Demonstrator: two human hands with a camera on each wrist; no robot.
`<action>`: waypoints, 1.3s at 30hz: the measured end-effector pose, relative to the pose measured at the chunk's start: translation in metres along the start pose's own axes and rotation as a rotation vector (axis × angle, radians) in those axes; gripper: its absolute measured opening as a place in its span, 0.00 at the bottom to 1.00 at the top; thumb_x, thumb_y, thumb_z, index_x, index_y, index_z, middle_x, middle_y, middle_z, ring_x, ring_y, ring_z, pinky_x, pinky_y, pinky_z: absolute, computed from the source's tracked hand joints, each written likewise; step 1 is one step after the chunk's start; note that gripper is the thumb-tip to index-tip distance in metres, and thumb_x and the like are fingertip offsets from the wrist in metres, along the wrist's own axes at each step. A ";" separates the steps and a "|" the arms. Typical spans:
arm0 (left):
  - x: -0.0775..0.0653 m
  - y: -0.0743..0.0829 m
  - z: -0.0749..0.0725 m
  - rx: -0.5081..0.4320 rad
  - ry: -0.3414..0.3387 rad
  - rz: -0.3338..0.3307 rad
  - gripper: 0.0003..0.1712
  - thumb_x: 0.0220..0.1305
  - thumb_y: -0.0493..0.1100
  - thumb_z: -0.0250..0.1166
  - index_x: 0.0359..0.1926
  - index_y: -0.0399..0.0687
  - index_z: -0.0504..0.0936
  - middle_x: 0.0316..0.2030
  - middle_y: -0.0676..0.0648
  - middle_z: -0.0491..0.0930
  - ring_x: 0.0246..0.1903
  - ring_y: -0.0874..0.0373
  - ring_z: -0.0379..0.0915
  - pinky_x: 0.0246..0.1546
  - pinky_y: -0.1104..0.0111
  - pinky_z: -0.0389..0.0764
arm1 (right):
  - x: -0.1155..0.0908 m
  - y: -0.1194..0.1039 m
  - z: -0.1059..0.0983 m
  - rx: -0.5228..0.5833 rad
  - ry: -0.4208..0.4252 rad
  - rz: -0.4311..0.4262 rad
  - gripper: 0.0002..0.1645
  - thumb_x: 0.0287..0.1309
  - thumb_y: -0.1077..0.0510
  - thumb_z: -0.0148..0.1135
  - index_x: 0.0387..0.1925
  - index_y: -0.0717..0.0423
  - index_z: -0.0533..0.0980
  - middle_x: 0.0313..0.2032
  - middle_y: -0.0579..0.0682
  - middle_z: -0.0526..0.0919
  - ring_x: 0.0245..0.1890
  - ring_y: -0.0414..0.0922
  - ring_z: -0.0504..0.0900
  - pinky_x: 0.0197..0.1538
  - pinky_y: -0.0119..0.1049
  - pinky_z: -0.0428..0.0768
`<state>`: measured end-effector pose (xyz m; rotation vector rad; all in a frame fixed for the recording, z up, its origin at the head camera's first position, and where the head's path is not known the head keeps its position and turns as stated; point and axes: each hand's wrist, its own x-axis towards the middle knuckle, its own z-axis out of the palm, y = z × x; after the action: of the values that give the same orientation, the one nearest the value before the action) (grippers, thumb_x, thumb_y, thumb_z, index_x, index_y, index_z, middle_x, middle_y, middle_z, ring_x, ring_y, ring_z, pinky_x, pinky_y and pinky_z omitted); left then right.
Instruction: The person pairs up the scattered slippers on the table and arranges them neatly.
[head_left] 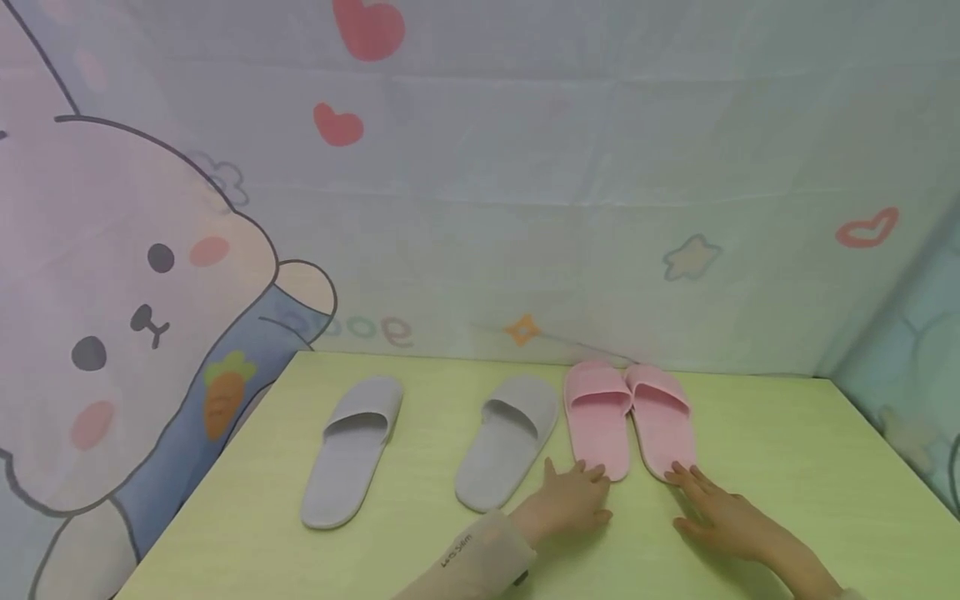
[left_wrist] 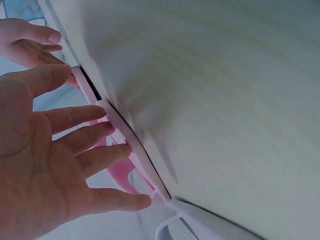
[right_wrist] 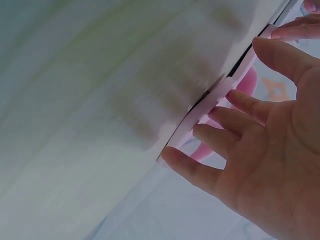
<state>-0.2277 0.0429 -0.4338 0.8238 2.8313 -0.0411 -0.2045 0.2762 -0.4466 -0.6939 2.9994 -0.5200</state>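
Two pink slippers stand side by side on the table, toes toward the back wall. At the heel of the left pink slipper is my left hand, its fingers spread and fingertips at the heel edge. My right hand reaches to the heel of the right pink slipper in the same way. In the left wrist view the left hand shows its palm with fingers extended. The right wrist view likewise shows the right hand with extended fingers along the pink sole. Neither hand curls round a slipper.
A grey slipper lies tilted just left of the pink pair, and another grey slipper sits farther left. The yellow-green table ends at a printed cloth backdrop behind, with more cloth on the right.
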 end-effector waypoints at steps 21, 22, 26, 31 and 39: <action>-0.026 -0.005 -0.017 0.018 0.127 0.074 0.27 0.62 0.59 0.49 0.62 0.61 0.63 0.65 0.58 0.59 0.64 0.58 0.56 0.60 0.47 0.57 | 0.003 -0.020 -0.002 -0.072 0.149 -0.105 0.33 0.52 0.50 0.59 0.57 0.61 0.66 0.57 0.66 0.69 0.50 0.62 0.73 0.43 0.57 0.74; -0.028 -0.005 -0.018 0.022 0.142 0.079 0.27 0.62 0.58 0.49 0.62 0.60 0.63 0.64 0.58 0.60 0.64 0.58 0.57 0.60 0.47 0.58 | 0.004 -0.022 -0.002 -0.087 0.170 -0.119 0.33 0.52 0.51 0.60 0.57 0.62 0.66 0.55 0.66 0.70 0.48 0.61 0.75 0.43 0.54 0.75; -0.034 -0.006 -0.020 0.028 0.208 0.082 0.25 0.63 0.57 0.48 0.61 0.59 0.65 0.62 0.58 0.63 0.62 0.57 0.61 0.59 0.48 0.60 | 0.005 -0.031 0.000 -0.133 0.257 -0.179 0.31 0.48 0.54 0.63 0.54 0.62 0.69 0.52 0.64 0.74 0.37 0.53 0.82 0.42 0.45 0.78; -0.040 -0.008 -0.024 0.019 0.280 0.068 0.23 0.64 0.55 0.47 0.59 0.59 0.67 0.59 0.59 0.67 0.59 0.58 0.65 0.58 0.49 0.62 | 0.008 -0.041 0.002 -0.175 0.363 -0.260 0.26 0.43 0.59 0.66 0.48 0.60 0.74 0.49 0.58 0.78 0.33 0.47 0.82 0.39 0.42 0.79; -0.051 -0.012 -0.032 -0.006 0.472 0.076 0.20 0.63 0.51 0.49 0.54 0.56 0.73 0.48 0.56 0.79 0.46 0.62 0.76 0.51 0.56 0.71 | 0.011 -0.055 0.001 -0.153 0.431 -0.273 0.22 0.41 0.61 0.67 0.44 0.56 0.77 0.45 0.55 0.81 0.41 0.49 0.82 0.41 0.42 0.79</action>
<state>-0.1981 0.0082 -0.3932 1.0601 3.2235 0.1992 -0.1911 0.2249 -0.4287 -1.1498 3.3893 -0.5073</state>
